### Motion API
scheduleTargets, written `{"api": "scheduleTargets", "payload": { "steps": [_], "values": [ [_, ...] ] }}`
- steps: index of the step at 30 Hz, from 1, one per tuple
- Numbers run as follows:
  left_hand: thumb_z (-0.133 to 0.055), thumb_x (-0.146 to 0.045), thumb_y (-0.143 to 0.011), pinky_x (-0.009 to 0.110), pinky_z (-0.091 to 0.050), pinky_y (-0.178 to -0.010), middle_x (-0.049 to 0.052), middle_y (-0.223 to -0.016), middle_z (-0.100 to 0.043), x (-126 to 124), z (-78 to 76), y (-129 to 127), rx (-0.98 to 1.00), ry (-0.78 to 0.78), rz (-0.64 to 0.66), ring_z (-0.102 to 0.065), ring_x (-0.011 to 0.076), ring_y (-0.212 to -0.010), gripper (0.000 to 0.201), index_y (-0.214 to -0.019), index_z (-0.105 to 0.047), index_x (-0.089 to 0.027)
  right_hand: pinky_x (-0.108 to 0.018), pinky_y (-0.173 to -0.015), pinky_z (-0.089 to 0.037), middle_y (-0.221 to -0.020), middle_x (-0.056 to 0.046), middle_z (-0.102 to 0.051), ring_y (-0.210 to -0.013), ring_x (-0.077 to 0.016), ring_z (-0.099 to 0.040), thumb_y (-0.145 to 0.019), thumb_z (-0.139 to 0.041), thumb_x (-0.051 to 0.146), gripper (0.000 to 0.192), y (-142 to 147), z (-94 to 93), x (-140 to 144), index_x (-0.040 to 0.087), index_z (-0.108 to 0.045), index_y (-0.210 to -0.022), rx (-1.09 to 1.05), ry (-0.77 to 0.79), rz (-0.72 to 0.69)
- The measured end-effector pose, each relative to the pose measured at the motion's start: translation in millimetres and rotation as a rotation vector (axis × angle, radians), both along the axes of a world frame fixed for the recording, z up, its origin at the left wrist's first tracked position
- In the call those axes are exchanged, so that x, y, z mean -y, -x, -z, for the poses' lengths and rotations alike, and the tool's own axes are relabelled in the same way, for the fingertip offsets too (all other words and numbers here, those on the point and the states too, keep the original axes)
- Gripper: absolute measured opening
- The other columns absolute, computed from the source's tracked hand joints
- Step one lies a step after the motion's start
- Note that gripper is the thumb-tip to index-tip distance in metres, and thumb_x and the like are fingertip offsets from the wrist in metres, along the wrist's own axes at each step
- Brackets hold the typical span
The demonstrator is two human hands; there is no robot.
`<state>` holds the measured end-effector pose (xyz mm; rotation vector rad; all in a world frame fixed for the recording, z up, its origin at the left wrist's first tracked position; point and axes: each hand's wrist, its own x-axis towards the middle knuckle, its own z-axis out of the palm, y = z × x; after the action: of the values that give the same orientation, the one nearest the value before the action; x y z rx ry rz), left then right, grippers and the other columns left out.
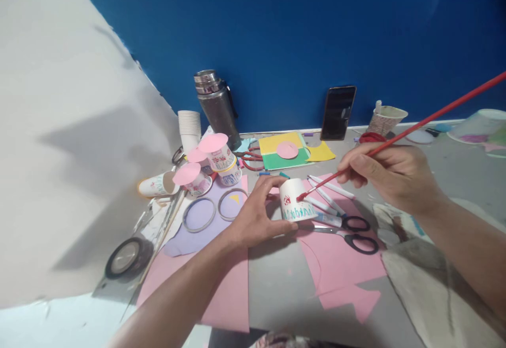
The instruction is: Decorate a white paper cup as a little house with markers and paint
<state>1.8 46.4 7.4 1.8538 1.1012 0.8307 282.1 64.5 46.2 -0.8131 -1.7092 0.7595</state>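
Note:
My left hand grips a white paper cup, turned upside down, with thumb and fingers at its two ends. Red marks and a band of green zigzag strokes decorate the cup's side. In my right hand is a long red paintbrush, pinched between thumb and fingers. Its red-coated tip touches the cup's wall, just right of the red marks. Black-handled scissors lie beside the cup on pink paper. Several white markers rest behind it.
Decorated cups topped with pink paper discs stand at left, near a stack of white cups and a dark flask. A phone leans on the blue wall. Tape rings lie on purple paper; a black tape roll sits far left.

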Motion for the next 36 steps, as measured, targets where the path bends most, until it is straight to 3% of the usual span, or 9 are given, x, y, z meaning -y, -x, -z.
{"api": "scheduleTargets", "payload": {
  "steps": [24, 36],
  "values": [
    [-0.090, -0.027, -0.064, 0.049, -0.050, -0.112, 0.008, -0.141, -0.057, 0.1, -2.8, -0.7, -0.010, 0.024, -0.010, -0.056, 0.0314, -0.133, 0.074, -0.131, -0.058, -0.029, -0.023, -0.048, -0.050, -0.073, -0.002, -0.076, -0.056, -0.0104, -0.060, -0.103, -0.068, 0.036, 0.028, 6.5, -1.8, 3.0, 0.024, -0.080, -0.081, -0.020, -0.010, -0.006],
    [-0.092, -0.030, -0.064, 0.047, -0.051, -0.111, 0.007, -0.139, -0.057, -0.7, -0.6, -0.6, -0.010, 0.026, 0.002, -0.057, 0.0302, -0.131, 0.074, -0.130, -0.059, -0.029, -0.020, -0.049, -0.053, -0.070, -0.001, -0.076, -0.054, -0.0098, -0.062, -0.101, -0.070, 0.037, 0.025, 6.8, -1.9, 3.4, 0.025, -0.081, -0.082, -0.004, 0.060, -0.040]
  ]
}}
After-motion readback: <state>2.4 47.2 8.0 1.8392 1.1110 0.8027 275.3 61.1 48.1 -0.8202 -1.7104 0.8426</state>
